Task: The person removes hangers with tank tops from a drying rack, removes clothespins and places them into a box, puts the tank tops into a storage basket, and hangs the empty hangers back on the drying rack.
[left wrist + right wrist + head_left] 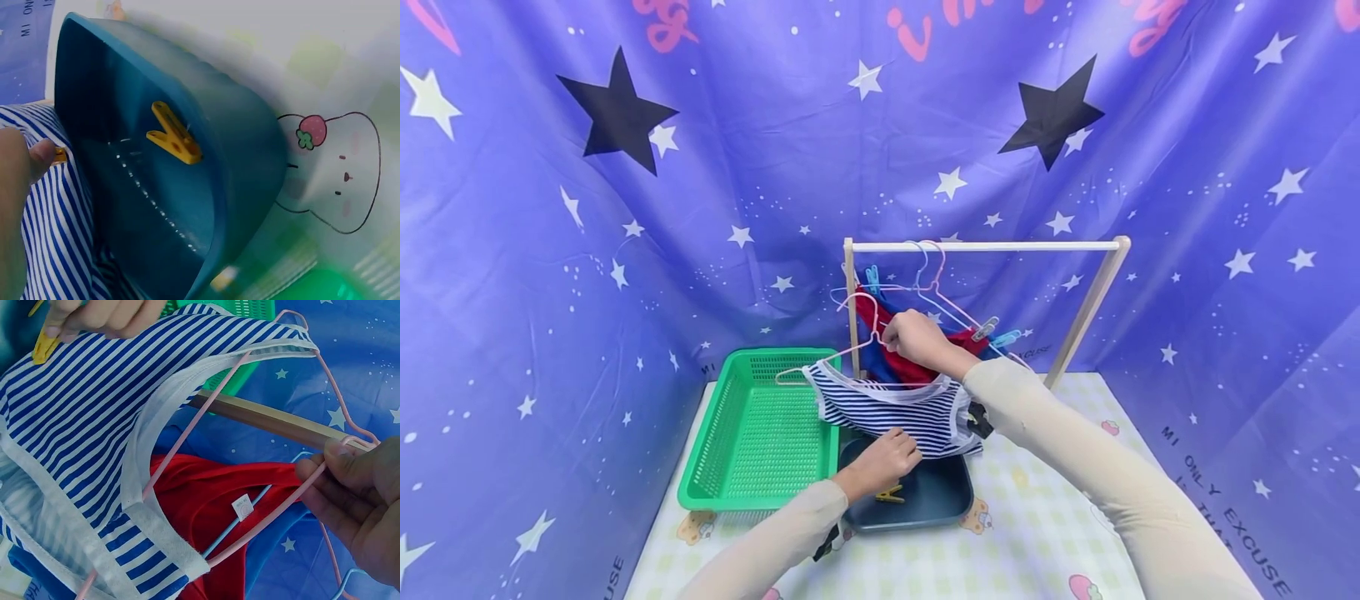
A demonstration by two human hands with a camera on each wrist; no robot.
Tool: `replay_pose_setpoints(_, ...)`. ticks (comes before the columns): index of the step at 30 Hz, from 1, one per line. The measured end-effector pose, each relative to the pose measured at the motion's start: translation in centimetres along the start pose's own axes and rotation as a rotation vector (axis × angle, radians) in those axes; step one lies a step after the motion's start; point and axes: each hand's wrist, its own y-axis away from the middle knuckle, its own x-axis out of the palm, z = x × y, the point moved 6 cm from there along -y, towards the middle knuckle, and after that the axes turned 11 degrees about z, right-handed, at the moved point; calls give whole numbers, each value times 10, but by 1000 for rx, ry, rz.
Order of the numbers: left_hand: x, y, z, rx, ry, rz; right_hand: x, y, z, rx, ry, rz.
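A pink hanger [876,327] carries a blue-and-white striped tank top [895,412]. My right hand [921,337] pinches the hanger's wire just below the hook, as the right wrist view shows with the hanger wire [281,509] between thumb and fingers. Low on the top's front, my left hand [883,460] holds a yellow clothespin [45,347] against the striped cloth. Beneath the top stands a dark blue-green basin [936,492], where another yellow clothespin [175,134] lies.
Behind hangs a wooden rack [1090,308] with a white bar [1000,247], bearing red [906,367] and blue clothes on hangers. Blue clothespins [1006,337] and a grey clothespin [985,328] grip them. To the left sits a green basket [767,450] on the patterned tablecloth [1037,517].
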Motion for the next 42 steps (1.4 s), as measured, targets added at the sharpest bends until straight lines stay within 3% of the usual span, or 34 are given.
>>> replay_pose_setpoints(9, 5, -2, -14, 66, -23, 69, -1, 0, 1, 10, 34, -6)
replay_pose_setpoints(14, 10, -3, -20, 98, 22, 156, 1, -1, -2, 65, 19, 22)
replay_pose_setpoints(22, 23, -6, -29, 128, 40, 280, 4, -2, -2, 48, 5, 24)
replay_pose_setpoints(32, 28, -12, -39, 181, -30, 331, 6, -3, 2, 38, 16, 39)
replay_pose_setpoints(42, 37, -20, -38, 201, -23, 349, 6, -4, 4, 28, 20, 50)
